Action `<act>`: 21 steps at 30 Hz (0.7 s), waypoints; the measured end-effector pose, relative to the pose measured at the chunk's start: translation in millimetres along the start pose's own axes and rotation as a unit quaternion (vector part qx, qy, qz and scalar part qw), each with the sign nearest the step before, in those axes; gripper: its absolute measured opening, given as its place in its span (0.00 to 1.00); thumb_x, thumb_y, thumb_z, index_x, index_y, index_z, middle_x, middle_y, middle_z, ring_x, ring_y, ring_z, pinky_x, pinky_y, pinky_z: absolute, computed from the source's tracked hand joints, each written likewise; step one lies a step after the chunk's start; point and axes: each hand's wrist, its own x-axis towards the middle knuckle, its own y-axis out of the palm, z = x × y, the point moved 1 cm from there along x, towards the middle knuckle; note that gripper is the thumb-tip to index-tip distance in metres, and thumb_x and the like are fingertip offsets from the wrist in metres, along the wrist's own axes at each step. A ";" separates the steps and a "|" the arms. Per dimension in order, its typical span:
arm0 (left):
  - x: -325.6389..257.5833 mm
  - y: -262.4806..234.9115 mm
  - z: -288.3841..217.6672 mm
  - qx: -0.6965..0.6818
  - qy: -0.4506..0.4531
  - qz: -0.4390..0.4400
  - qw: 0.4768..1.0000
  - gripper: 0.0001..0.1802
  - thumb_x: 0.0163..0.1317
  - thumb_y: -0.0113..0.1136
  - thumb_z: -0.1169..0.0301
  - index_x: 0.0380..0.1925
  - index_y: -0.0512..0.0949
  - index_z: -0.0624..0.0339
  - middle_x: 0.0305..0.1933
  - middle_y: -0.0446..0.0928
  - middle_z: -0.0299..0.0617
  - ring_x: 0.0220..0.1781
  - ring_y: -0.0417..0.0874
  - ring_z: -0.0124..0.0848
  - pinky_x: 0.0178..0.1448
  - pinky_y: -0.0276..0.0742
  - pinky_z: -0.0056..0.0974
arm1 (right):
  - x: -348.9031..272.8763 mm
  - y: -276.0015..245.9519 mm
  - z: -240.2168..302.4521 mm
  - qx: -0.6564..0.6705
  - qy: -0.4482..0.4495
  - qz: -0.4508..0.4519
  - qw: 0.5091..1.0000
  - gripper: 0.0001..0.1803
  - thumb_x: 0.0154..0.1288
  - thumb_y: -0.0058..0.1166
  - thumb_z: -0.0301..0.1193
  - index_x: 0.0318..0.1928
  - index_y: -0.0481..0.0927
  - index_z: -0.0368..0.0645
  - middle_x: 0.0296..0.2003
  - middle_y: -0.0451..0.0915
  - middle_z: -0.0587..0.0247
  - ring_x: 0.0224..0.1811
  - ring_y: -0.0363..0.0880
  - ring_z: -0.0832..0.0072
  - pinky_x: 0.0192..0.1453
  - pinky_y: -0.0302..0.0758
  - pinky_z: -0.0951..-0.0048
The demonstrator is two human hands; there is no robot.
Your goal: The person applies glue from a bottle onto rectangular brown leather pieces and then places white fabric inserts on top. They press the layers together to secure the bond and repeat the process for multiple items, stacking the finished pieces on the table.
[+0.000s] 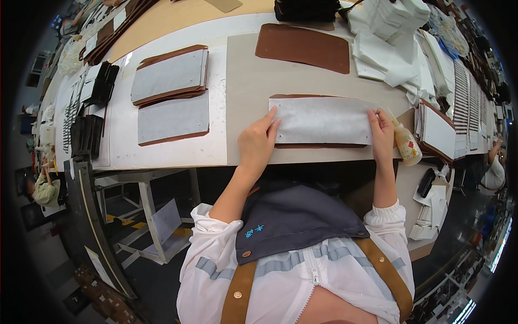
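Observation:
A white rectangular sheet lies over a brown leather panel, whose edges show along its far and near sides. My left hand pinches the sheet's left end between thumb and fingers. At the right end my right hand grips the sheet's edge, fingertips curled at its upper corner. The sheet bulges slightly between the two hands. Close beside my right hand lies a pale yellow squeeze bottle with a thin nozzle. A bare brown leather panel rests farther back on the grey work surface.
Left of the work surface sit a stack of brown panels topped with white sheets and a single white-covered panel. White sheets are heaped at the back right. Black folded pieces stand at the left edge.

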 end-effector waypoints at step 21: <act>0.1 2.0 1.6 0.029 -0.003 0.014 0.999 0.16 0.63 0.66 0.67 0.50 0.84 0.59 0.22 0.78 0.45 0.23 0.79 0.40 0.29 0.72 0.42 | 2.8 -2.9 -4.8 -0.032 0.021 0.013 0.999 0.13 0.77 0.50 0.34 0.48 0.80 0.36 0.34 0.83 0.71 0.32 0.75 0.90 0.37 0.71 0.86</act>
